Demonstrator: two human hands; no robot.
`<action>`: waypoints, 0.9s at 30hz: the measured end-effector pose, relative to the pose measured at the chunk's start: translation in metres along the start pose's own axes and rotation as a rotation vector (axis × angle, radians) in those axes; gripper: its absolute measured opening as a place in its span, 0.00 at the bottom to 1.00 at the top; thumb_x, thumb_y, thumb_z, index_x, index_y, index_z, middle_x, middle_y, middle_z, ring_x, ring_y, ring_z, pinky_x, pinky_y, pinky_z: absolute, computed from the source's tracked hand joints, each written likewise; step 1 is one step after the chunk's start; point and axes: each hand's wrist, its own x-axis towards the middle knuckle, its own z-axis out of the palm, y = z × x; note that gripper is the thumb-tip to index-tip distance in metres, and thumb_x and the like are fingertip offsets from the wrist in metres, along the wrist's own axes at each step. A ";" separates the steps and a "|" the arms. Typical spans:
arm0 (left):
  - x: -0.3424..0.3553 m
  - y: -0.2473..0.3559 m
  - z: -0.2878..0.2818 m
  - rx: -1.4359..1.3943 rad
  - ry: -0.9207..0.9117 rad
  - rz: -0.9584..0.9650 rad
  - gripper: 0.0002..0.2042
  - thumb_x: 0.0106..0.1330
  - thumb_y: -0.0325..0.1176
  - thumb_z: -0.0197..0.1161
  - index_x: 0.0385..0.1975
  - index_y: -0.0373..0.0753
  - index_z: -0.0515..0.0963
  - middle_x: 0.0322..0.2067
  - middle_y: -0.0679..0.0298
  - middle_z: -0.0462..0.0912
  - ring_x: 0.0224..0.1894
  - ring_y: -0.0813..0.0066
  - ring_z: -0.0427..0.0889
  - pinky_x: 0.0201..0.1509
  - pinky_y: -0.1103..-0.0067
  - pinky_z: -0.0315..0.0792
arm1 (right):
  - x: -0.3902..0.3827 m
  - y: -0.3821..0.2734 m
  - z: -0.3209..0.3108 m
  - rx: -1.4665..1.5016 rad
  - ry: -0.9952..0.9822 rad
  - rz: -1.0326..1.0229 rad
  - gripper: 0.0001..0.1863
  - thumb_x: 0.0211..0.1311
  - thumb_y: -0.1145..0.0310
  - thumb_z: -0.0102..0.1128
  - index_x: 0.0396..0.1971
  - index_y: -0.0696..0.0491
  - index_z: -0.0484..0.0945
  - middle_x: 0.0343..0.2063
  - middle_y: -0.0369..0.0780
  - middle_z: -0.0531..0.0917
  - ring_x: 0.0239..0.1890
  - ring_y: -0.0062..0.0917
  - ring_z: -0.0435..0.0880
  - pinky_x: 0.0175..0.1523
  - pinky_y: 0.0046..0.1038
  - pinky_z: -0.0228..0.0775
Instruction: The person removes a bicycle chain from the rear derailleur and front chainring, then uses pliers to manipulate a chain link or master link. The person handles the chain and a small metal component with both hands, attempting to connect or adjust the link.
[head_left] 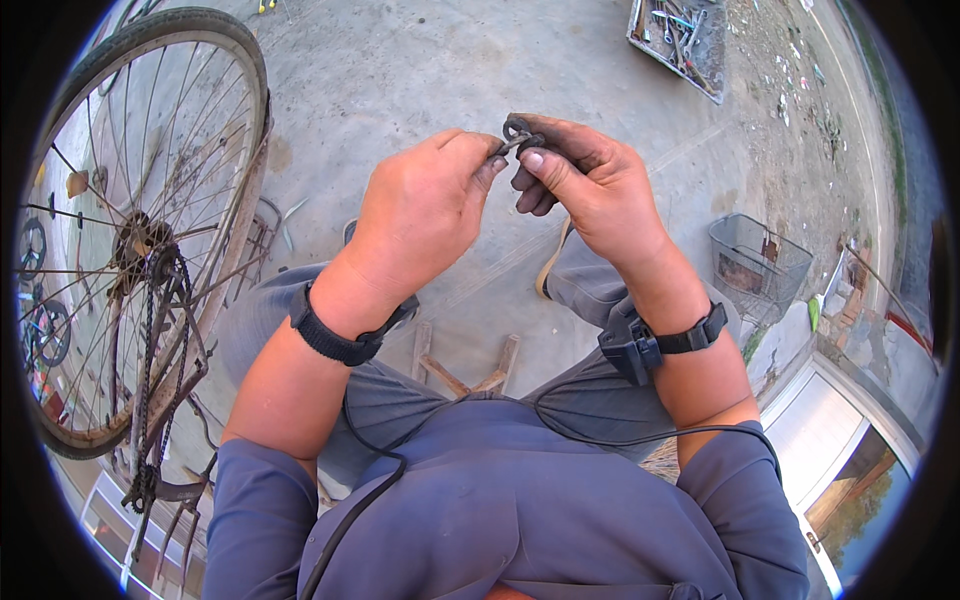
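Item: one small dark metal part (514, 143) with a looped or ringed end, its exact kind not clear at this size; located in the air above the floor, between the two hands, out ahead of the knees. Handling, by judgement: light, stiff and hardly fragile; the black grime on the fingers suggests a greasy, slippery surface, so a firm fingertip pinch at both ends, off the loop's opening, seems the best hold. Left hand (422, 205): thumb and forefinger closed together on the near end, other fingers folded under. Right hand (605, 190): thumb and fingers closed about the looped end, remaining fingers curled loosely, tips blackened. Surface: grey, dusty concrete floor (335, 85), stained in patches. Surroundings: a spoked, rusty bicycle wheel (140, 240) standing at left, chain beside it; a shallow tray (712, 50) of wrenches and other hand tools, upper right; a wire basket (750, 255) beyond the right forearm; wooden pieces (424, 350) on the floor between the legs; a littered dirt strip (780, 100) along the right; a pale-framed door (820, 430), lower right. Setting: apparently an outdoor yard, daylit.
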 end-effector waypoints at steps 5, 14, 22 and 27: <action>-0.001 0.000 -0.001 0.017 0.022 0.004 0.04 0.68 0.27 0.63 0.38 0.35 0.80 0.32 0.54 0.83 0.31 0.51 0.82 0.32 0.66 0.75 | 0.003 0.000 -0.002 -0.015 0.025 -0.005 0.18 0.72 0.72 0.58 0.59 0.59 0.78 0.32 0.38 0.86 0.30 0.18 0.84 0.37 0.23 0.79; 0.002 -0.007 -0.001 0.048 0.084 -0.014 0.05 0.69 0.29 0.63 0.39 0.34 0.80 0.32 0.53 0.83 0.32 0.52 0.82 0.34 0.66 0.75 | 0.001 0.001 -0.002 -0.035 0.032 0.002 0.19 0.72 0.71 0.59 0.60 0.58 0.77 0.32 0.39 0.86 0.30 0.19 0.85 0.36 0.23 0.78; 0.000 -0.008 0.002 -0.261 0.026 -0.262 0.08 0.73 0.30 0.59 0.42 0.32 0.80 0.29 0.54 0.81 0.31 0.60 0.80 0.35 0.71 0.73 | 0.003 -0.002 -0.004 0.006 0.014 0.000 0.20 0.72 0.71 0.59 0.60 0.60 0.74 0.31 0.40 0.86 0.30 0.21 0.86 0.35 0.23 0.78; -0.001 -0.008 0.003 -0.447 -0.053 -0.281 0.08 0.73 0.31 0.59 0.41 0.32 0.80 0.27 0.54 0.79 0.30 0.60 0.79 0.35 0.71 0.72 | 0.004 -0.003 -0.006 0.013 0.021 0.047 0.17 0.72 0.70 0.59 0.56 0.62 0.72 0.30 0.42 0.85 0.29 0.22 0.86 0.33 0.22 0.77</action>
